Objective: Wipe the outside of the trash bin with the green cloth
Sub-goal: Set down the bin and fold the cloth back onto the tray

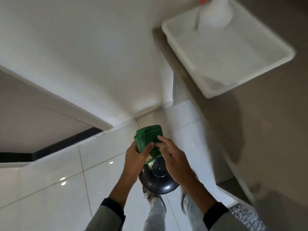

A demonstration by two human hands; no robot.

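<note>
A folded green cloth (pixel 148 138) is held up in front of me, above a round dark trash bin (pixel 158 179) with a shiny domed lid that stands on the floor by my feet. My left hand (pixel 137 155) grips the cloth from below, thumb across its front. My right hand (pixel 170 152) touches the cloth's right side with its fingertips, fingers partly spread. Both hands and the cloth cover the far part of the bin's lid. The bin's sides are hidden from this high angle.
A brown countertop (pixel 270 130) runs along the right, with a white tray (pixel 241 67) holding a white spray bottle (pixel 215 12). White wall (pixel 83 47) ahead, glossy white floor tiles (pixel 58 189) below, a door frame at the left.
</note>
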